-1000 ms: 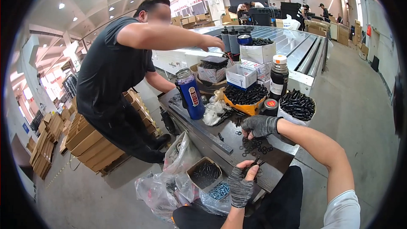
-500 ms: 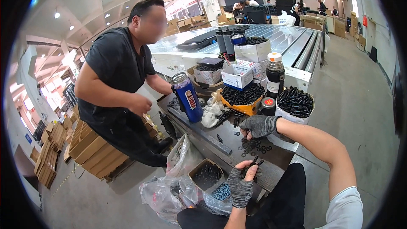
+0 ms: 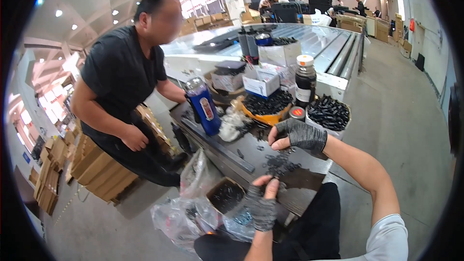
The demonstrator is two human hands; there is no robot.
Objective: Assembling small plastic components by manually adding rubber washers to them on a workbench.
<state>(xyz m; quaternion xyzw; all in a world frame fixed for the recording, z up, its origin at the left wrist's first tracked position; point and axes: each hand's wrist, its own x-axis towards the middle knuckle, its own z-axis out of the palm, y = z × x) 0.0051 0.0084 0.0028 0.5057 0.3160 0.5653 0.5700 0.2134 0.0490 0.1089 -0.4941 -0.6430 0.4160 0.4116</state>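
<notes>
Both my hands wear grey fingerless gloves. My left hand [image 3: 262, 205] is low over the near edge of the worktable, thumb and fingers curled together; what they hold is too blurred to make out. My right hand [image 3: 300, 135] hovers above the table with its fingertips pinched, and I cannot see what is between them. Below it lie loose black washers [image 3: 282, 164] on the worktable [image 3: 302, 183]. Past that hand are a yellow-rimmed container of black bolts [image 3: 267, 104], a white-sided box of black bolts [image 3: 329, 111] and a small red-lidded jar [image 3: 297, 113].
A person in black [image 3: 121, 67] stands at the left beside a blue bottle [image 3: 203, 108]. A white cloth [image 3: 233, 125] and a dark-filled bottle [image 3: 305, 84] stand among boxes. Plastic bags [image 3: 179, 217] and an open bin of small parts [image 3: 226, 195] are below the table's left edge.
My right hand has lifted slightly off the washers. The black bolts that stuck up from my left hand no longer show clearly. The whole view has shifted slightly, and the other person's free hand is lower.
</notes>
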